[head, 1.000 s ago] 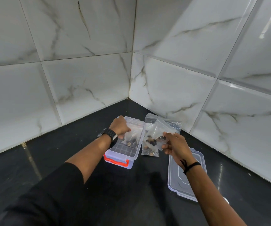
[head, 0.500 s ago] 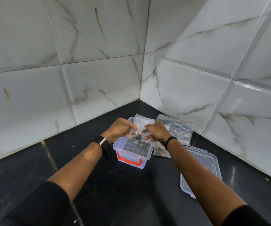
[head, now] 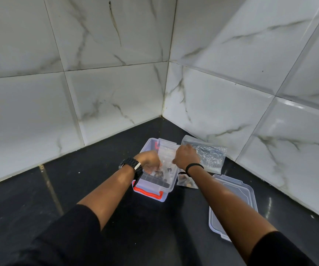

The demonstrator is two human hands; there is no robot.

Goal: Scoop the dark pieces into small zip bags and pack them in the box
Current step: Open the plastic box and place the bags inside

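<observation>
Both hands are over the clear plastic box [head: 155, 186], which sits on the dark counter [head: 59, 185] in the tiled corner. Left hand [head: 150, 162] is reaching down into the box, fingers curled round the lower left part of a small zip bag [head: 167, 159] that holds dark pieces [head: 163, 172]; pieces sit at the bag's bottom, just below and right of the left fingers. Right hand [head: 186, 157] is at the bag's right edge, fingers bent onto the plastic, looks like a pinch on that side, fingertips mostly hidden behind the knuckles. Bag is between the two hands, inside the box opening, its top reaching toward the box's far rim. Box has an orange latch [head: 148, 191] on the near end, below the left wrist, and another orange bit at the far end. Black watch [head: 132, 167] on left wrist, thin black band [head: 193, 166] on right wrist. Just under the right wrist, on the counter outside the box, lies a second filled small bag [head: 187, 182] with dark pieces in it. Beyond the right hand, against the wall tiles [head: 231, 112], lies a larger clear bag [head: 210, 155], contents not readable. The box lid [head: 233, 206] lies flat on the counter to the right of the right forearm, apart from the box. Black sleeves at both upper arms.
</observation>
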